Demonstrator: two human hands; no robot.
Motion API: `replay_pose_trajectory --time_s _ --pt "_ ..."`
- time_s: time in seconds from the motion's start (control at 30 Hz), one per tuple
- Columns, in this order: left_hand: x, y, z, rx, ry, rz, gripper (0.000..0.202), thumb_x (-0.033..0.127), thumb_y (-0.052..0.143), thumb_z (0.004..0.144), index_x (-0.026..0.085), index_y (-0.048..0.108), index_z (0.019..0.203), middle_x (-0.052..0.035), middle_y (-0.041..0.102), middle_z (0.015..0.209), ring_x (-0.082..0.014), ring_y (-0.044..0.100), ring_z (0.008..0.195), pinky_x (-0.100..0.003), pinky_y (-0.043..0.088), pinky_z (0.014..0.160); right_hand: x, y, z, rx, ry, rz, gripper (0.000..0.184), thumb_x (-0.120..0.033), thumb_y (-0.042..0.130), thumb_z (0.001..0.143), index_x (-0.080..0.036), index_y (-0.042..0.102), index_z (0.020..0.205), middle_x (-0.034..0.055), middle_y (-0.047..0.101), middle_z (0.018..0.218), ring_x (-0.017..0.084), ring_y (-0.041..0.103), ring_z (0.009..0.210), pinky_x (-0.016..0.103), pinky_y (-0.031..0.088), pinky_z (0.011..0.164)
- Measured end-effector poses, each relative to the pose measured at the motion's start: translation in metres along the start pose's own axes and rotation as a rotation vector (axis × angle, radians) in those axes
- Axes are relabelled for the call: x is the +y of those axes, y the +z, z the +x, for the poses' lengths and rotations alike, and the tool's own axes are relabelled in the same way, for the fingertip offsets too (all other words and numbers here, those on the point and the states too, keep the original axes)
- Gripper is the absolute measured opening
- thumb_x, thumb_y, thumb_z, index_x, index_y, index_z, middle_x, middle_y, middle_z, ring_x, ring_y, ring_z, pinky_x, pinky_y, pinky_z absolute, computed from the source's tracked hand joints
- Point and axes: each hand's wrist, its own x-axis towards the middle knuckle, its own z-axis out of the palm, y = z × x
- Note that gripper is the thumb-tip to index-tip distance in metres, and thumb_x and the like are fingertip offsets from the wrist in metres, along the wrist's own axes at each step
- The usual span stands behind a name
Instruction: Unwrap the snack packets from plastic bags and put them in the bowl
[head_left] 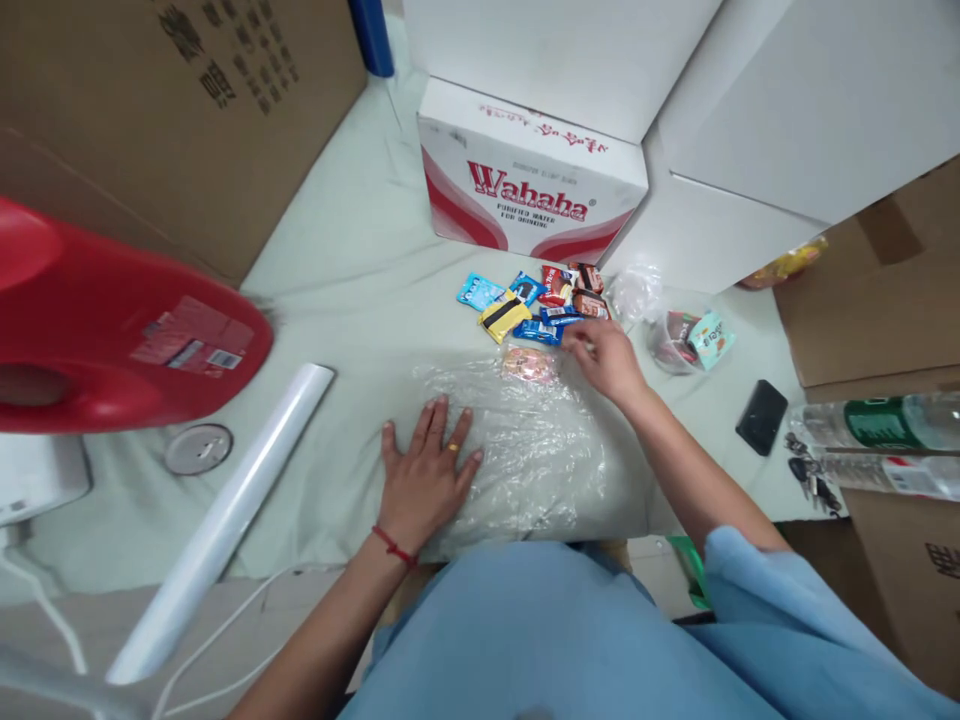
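Observation:
My left hand (427, 470) lies flat and open, fingers spread, on the left edge of a sheet of clear plastic wrap (532, 460) spread on the pale cloth. My right hand (607, 357) reaches forward over the far edge of the wrap, fingers curled at a pile of small snack packets (536, 305). Whether the fingers hold a packet is not clear. A pink wrapped snack (529, 365) lies on the wrap just left of that hand.
A white roll (225, 520) lies at left beside a red jug (97, 330). A Wahaha carton (525, 180) and white boxes stand behind. A plastic bag of snacks (686, 340), black phone (761, 417), keys and water bottles (877, 425) sit right.

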Motion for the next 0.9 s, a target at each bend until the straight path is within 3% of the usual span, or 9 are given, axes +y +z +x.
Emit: replay_pose_trajectory --time_s 0.13,0.2,0.27,0.37,0.43,0.57,0.7,0.83,0.9 --pt "-0.003 0.003 -0.002 0.02 0.015 -0.016 0.061 0.046 0.044 0.106 0.032 0.036 0.165 -0.0131 0.024 0.175 -0.033 0.032 0.16 -0.071 -0.003 0.127 -0.061 0.038 0.09 -0.152 -0.188 -0.225 0.058 -0.041 0.06 0.1 -0.013 0.053 0.15 0.0202 0.062 0.141 0.041 0.041 0.14 0.055 0.034 0.118" --pt "-0.003 0.004 -0.002 0.023 0.013 -0.011 0.061 0.047 0.044 0.106 0.032 0.036 0.165 -0.0123 0.024 0.175 -0.0323 0.032 0.16 -0.071 -0.003 0.128 -0.078 0.058 0.12 -0.239 -0.178 -0.293 0.071 -0.046 0.07 0.094 -0.01 0.048 0.152 0.0236 0.059 0.146 0.043 0.035 0.145 0.058 0.029 0.12" --pt "-0.004 0.004 -0.002 0.021 0.005 -0.005 0.061 0.047 0.045 0.106 0.033 0.035 0.165 -0.0113 0.025 0.175 -0.0314 0.032 0.16 -0.07 -0.003 0.128 -0.086 0.073 0.137 -0.306 -0.144 -0.345 0.066 -0.043 0.074 0.091 -0.008 0.056 0.144 0.0255 0.059 0.143 0.042 0.038 0.143 0.058 0.027 0.121" --pt "-0.003 0.003 -0.002 0.013 0.003 0.004 0.061 0.047 0.046 0.106 0.033 0.037 0.164 -0.0116 0.026 0.175 -0.0312 0.032 0.16 -0.069 -0.003 0.128 -0.087 0.083 0.148 -0.311 -0.102 -0.349 0.053 -0.03 0.072 0.09 -0.008 0.06 0.136 0.0243 0.061 0.139 0.04 0.043 0.137 0.058 0.027 0.12" --pt "-0.003 0.003 -0.002 0.014 0.005 0.015 0.059 0.046 0.045 0.106 0.031 0.04 0.163 -0.0128 0.027 0.175 -0.0317 0.032 0.16 -0.07 -0.003 0.128 -0.085 0.085 0.148 -0.305 -0.064 -0.328 0.059 -0.028 0.073 0.088 -0.009 0.055 0.141 0.0238 0.058 0.141 0.041 0.042 0.139 0.061 0.027 0.12" --pt "-0.001 0.001 -0.001 0.028 0.007 0.035 0.057 0.045 0.043 0.106 0.029 0.044 0.161 -0.0138 0.029 0.174 -0.0317 0.033 0.16 -0.07 -0.001 0.128 -0.082 0.086 0.148 -0.327 -0.024 -0.313 0.073 -0.035 0.08 0.083 -0.009 0.05 0.145 0.0251 0.054 0.146 0.042 0.039 0.142 0.061 0.03 0.119" --pt "-0.001 0.001 -0.001 0.03 0.014 0.031 0.057 0.046 0.044 0.106 0.027 0.047 0.159 -0.015 0.032 0.173 -0.0331 0.035 0.158 -0.071 0.004 0.128 -0.072 0.08 0.147 -0.306 0.032 -0.264 0.069 -0.04 0.086 0.074 -0.01 0.062 0.131 0.0221 0.062 0.136 0.04 0.048 0.133 0.051 0.041 0.113" --pt "-0.001 0.001 -0.001 0.036 0.009 0.009 0.057 0.045 0.046 0.105 0.028 0.048 0.159 -0.0152 0.034 0.172 -0.0344 0.037 0.158 -0.072 0.007 0.127 -0.052 0.062 0.153 -0.182 0.123 0.13 0.035 -0.036 0.07 0.087 -0.013 0.069 0.113 0.0098 0.073 0.11 0.027 0.064 0.108 0.038 0.052 0.097" --pt "-0.001 0.001 -0.001 0.041 0.007 -0.003 0.056 0.045 0.046 0.104 0.028 0.049 0.158 -0.0149 0.035 0.172 -0.0346 0.037 0.158 -0.072 0.007 0.127 -0.039 0.049 0.159 -0.053 0.154 0.358 0.034 -0.035 0.057 0.094 -0.013 0.066 0.118 0.0068 0.074 0.108 0.021 0.067 0.099 0.032 0.053 0.089"
